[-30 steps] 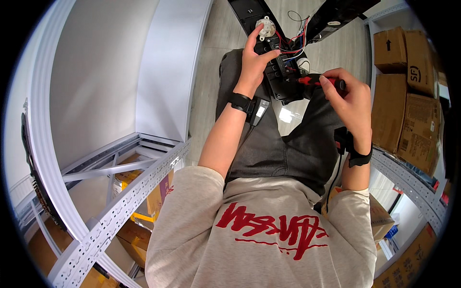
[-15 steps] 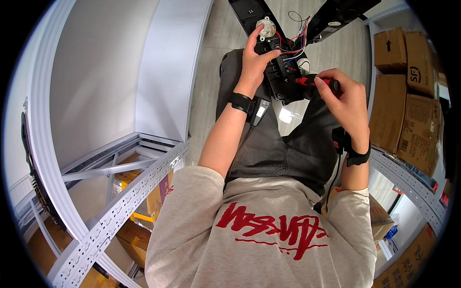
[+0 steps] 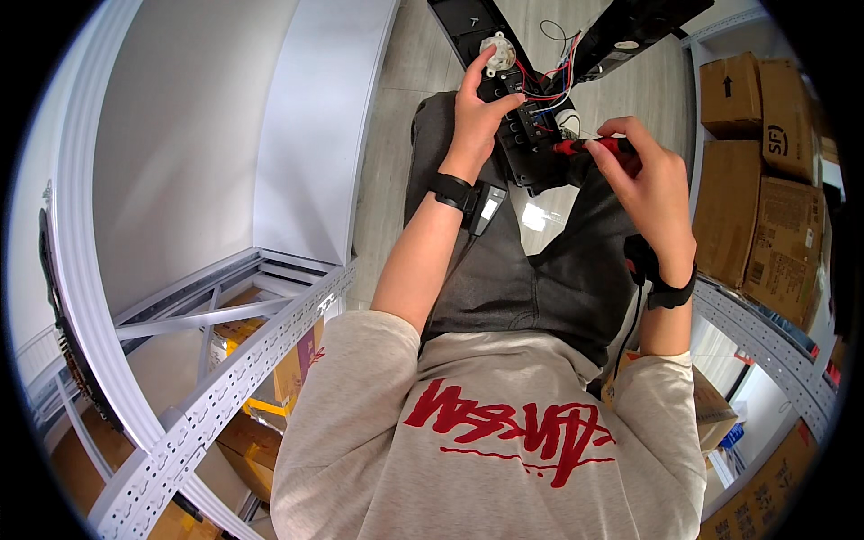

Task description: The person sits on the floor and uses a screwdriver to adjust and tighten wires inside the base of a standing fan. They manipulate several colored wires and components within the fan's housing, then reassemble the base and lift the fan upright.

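Note:
A long black plastic panel (image 3: 533, 167) leans across my left thigh, its far end pointing away to the left. My left hand (image 3: 474, 124) grips it by the left edge, with the index finger reaching to a round whitish plastic part (image 3: 499, 56) and the thumb over the panel's middle. The other left fingers are mostly hidden. In my right hand (image 3: 650, 180) is a red and black screwdriver (image 3: 576, 146), held nearly level, its front end over the panel's right edge. I cannot make out its tip. Red, white and blue wires (image 3: 566, 83) run from the panel.
Beyond the wires stands a second black housing piece (image 3: 634, 38). Cardboard boxes (image 3: 731, 211) are stacked on a shelf at the right. A grey metal shelf frame (image 3: 243, 378) with boxes below it runs along my left. A tiled floor (image 3: 396, 126) lies under me.
My right hand has shifted and turned slightly; the screwdriver now sits a little higher and flatter. My left hand and the panel stay where they were.

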The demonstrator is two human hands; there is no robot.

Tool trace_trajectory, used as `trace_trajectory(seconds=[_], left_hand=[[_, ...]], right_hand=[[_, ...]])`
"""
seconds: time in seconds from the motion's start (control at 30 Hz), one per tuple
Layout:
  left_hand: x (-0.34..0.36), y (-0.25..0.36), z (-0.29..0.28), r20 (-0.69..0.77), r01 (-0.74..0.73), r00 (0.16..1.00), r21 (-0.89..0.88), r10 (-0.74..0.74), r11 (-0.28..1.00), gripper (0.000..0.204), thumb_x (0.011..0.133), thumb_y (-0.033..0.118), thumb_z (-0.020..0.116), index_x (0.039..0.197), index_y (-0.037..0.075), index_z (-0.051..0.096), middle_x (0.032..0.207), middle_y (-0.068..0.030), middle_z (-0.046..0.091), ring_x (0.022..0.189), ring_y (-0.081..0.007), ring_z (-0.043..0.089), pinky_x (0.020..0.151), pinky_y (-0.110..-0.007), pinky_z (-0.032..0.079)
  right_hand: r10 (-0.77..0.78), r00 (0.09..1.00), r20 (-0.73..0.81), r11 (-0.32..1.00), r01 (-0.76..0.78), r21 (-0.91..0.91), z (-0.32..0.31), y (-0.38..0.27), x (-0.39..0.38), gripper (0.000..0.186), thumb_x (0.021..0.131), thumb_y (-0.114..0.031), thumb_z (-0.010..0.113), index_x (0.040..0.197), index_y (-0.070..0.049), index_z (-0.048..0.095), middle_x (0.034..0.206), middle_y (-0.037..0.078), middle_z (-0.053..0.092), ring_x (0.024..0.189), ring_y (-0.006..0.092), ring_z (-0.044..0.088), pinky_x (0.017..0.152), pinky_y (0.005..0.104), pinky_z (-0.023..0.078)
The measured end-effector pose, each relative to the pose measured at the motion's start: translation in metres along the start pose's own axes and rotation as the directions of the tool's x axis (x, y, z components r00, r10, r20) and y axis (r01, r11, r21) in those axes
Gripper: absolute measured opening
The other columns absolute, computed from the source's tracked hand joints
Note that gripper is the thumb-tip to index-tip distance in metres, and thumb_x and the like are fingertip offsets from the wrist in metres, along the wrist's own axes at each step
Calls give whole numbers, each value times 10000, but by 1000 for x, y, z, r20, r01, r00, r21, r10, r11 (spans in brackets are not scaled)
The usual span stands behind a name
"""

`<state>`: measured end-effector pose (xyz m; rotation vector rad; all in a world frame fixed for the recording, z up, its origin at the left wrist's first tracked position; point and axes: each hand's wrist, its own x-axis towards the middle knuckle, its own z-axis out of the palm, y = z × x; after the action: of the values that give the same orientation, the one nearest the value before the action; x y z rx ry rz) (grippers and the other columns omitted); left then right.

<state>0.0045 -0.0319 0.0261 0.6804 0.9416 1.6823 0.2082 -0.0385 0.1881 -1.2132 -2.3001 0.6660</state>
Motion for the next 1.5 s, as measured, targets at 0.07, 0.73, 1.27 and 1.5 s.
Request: trace_trajectory(seconds=[0.07,0.73,1.27,1.5], left_hand=[[0,-1,-2,-2,-2,1000,2,2,1000,804,762,-152,694,1477,120,445,1396,-91,522,1168,-183,599,962,-308,534],[-1,1,1,1,-17,1000,47,17,999,772,763,-145,702,1458,100,469,1408,-90,516,1206,-186,575,981,-311,519],[-1,2,2,2,-7,1000,85,7,996,775,757,-147,704,1455,104,478,1393,-89,533,1191,-177,586,975,-309,522],[0,-1,0,20,-19,1000,79,17,997,777,755,-147,706,1455,100,476,1395,-86,532,1178,-172,592,971,-307,522]], right_hand=[[79,996,43,994,-82,77,-5,-4,0,230,915,-240,729,979,-44,627,666,118,655,574,247,651,536,325,481],[55,998,30,986,-49,-160,-3,-4,3,196,918,-187,708,1040,-71,608,671,132,633,596,261,641,550,345,482],[-13,996,85,935,43,-353,-11,0,2,337,925,-327,688,820,-22,591,662,154,620,593,370,601,527,428,443],[12,999,38,899,5,-437,-8,6,1,332,912,-345,703,852,-30,620,635,145,610,577,356,599,523,420,449]])
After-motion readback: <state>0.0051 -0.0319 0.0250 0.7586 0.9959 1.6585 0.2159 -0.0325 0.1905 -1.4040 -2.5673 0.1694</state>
